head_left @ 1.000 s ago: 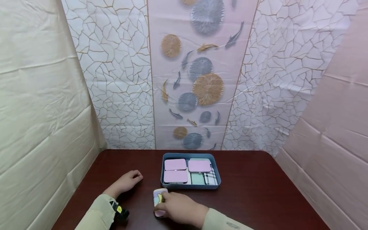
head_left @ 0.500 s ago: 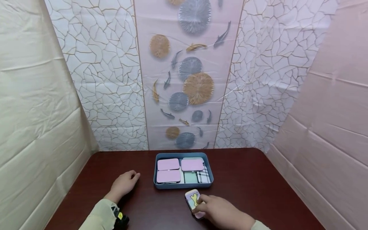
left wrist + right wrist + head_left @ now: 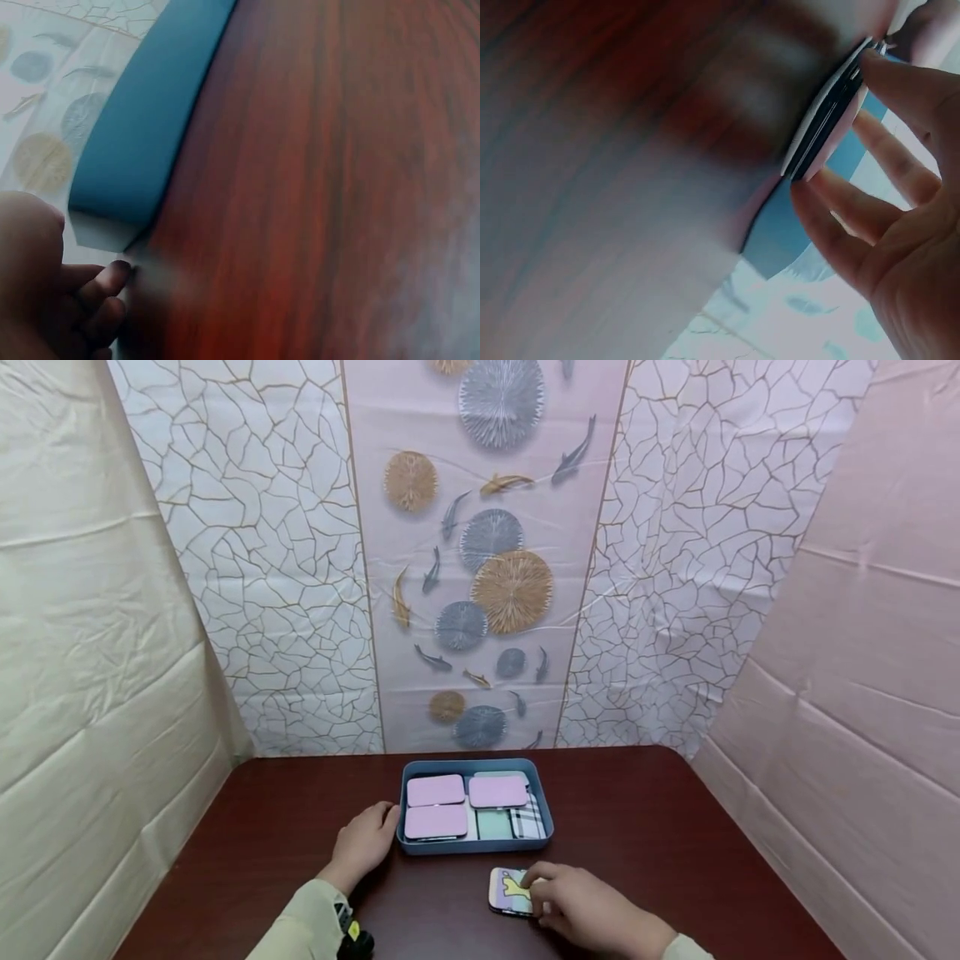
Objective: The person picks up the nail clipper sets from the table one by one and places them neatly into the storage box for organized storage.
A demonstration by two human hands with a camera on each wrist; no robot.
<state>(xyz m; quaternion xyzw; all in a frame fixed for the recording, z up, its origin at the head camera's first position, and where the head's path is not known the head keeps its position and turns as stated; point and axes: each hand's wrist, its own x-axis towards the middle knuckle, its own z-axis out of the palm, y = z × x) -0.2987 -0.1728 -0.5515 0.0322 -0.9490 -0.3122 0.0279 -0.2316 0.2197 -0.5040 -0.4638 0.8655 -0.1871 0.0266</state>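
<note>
My right hand (image 3: 585, 902) pinches a small flat case (image 3: 506, 890) with rounded corners, in front of the tray. Its top carries a pastel print with a yellow figure. In the right wrist view the thumb and fingertips grip the edges of the case (image 3: 829, 112), which shows a dark layered rim. The left hand (image 3: 365, 843) is beside the left wall of a blue-grey tray (image 3: 480, 847), its fingers loosely bent. In the left wrist view those fingers are near the corner of the tray (image 3: 135, 135); whether they touch it cannot be told.
Inside the tray lie several flat cases with pink faces, such as the front left pink case (image 3: 436, 821). A checked case (image 3: 528, 818) and a pale green one (image 3: 492, 824) lie on the tray's right side. Patterned cloth (image 3: 285, 610) hangs behind the dark red table (image 3: 637, 827).
The right hand has carried the case to the right and turned it from lengthwise to sideways. My left hand has moved right, up to the tray. The head view has shifted slightly.
</note>
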